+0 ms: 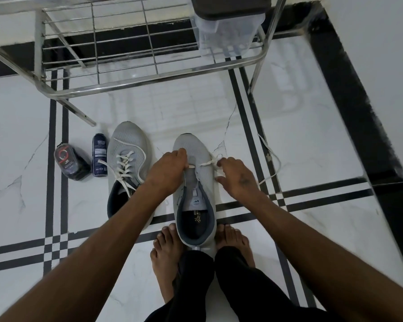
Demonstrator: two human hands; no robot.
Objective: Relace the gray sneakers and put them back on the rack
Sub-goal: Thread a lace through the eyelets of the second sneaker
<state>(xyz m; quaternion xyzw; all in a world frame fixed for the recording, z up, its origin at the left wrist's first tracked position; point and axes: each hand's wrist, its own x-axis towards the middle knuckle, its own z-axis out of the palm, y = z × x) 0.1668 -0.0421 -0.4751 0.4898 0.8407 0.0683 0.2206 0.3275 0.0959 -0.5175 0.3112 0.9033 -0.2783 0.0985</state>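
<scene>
Two gray sneakers stand on the white tiled floor, toes pointing away. The left sneaker [128, 147] has its white lace crossed through several eyelets, with loose ends. The right sneaker [193, 205] sits between my bare feet. Its white lace [207, 162] runs across the lowest eyelets, and a long end trails off to the right [273, 159]. My left hand [170, 166] pinches the lace at the left side of the eyelets. My right hand [234, 174] pinches the lace at the right side.
A steel shoe rack [149, 76] stands just beyond the sneakers, with a clear plastic box [226, 26] on its shelf. A dark spray bottle [99, 159] and a small dark packet [69, 161] lie left of the sneakers. A black skirting runs along the right.
</scene>
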